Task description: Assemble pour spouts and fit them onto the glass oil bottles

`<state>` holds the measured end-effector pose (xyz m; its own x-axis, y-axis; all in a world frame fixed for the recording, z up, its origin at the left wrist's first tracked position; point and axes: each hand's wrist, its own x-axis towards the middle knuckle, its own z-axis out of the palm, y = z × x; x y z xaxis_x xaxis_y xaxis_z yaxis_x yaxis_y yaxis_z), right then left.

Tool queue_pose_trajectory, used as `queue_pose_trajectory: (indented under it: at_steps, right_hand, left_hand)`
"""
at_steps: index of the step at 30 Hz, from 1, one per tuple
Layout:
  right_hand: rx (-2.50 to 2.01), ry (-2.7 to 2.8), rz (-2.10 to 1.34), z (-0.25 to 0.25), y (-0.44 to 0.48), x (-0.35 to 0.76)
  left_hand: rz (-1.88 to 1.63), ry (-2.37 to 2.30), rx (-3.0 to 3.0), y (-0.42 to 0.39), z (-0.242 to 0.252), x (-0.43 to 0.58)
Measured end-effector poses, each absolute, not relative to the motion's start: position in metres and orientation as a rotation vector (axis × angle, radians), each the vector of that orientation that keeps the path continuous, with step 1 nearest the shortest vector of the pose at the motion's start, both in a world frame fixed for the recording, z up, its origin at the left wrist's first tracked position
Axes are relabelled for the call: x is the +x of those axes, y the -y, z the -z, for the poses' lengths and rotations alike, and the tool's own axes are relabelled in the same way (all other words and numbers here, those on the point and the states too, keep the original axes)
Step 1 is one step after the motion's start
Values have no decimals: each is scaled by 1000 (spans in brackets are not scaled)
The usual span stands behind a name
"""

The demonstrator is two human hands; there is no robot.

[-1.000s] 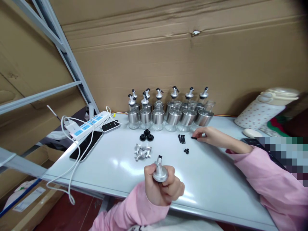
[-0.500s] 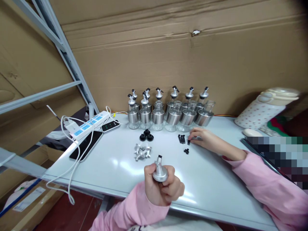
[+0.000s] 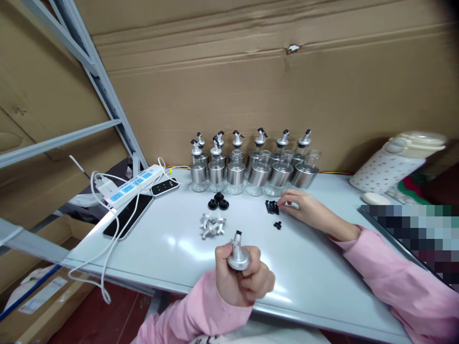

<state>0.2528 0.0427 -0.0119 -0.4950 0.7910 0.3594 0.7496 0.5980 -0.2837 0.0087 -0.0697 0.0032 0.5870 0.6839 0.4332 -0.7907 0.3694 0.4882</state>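
Observation:
My left hand (image 3: pixel 244 274) is wrapped round a silver pourer head (image 3: pixel 239 255) with a black tip, above the table's front edge. Farther off, my right hand (image 3: pixel 304 209) has its fingertips at the right end of a row of small black levers (image 3: pixel 271 207); whether it grips one is hidden. Just below the levers lie tiny black pieces (image 3: pixel 278 225). Left of centre, several silver pourer parts (image 3: pixel 213 226) lie in a cluster, with black stoppers (image 3: pixel 218 202) behind them.
Glass-and-steel bottles (image 3: pixel 235 176) stand in two rows along the cardboard wall, some with pourers. On the left lie a power strip (image 3: pixel 132 186), a phone (image 3: pixel 129 217), a small device (image 3: pixel 164 188) and white cables. A dotted flask (image 3: pixel 390 165) stands at the right.
My right hand has shifted slightly left, and the black lever at its fingertips now lies against the others. My left hand still holds the pourer head.

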Motion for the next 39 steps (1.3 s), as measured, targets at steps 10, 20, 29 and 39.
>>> queue_pose_trajectory:
  at_steps: [10,20,29,39]
  right_hand:
    - [-1229,2431,-225,9,-37,238]
    - [-1196,2432,-199,7,-33,233]
    - [-1182,2429,-135,8,-33,233]
    - [-1236,2425,-130,8,-32,235]
  left_hand:
    - [-951,118,717,70,-4,9]
    - [-954,198,714,71,-4,9]
    - [-952,206,715,70,-2,10]
    - [-944,234,704,70,-4,10]
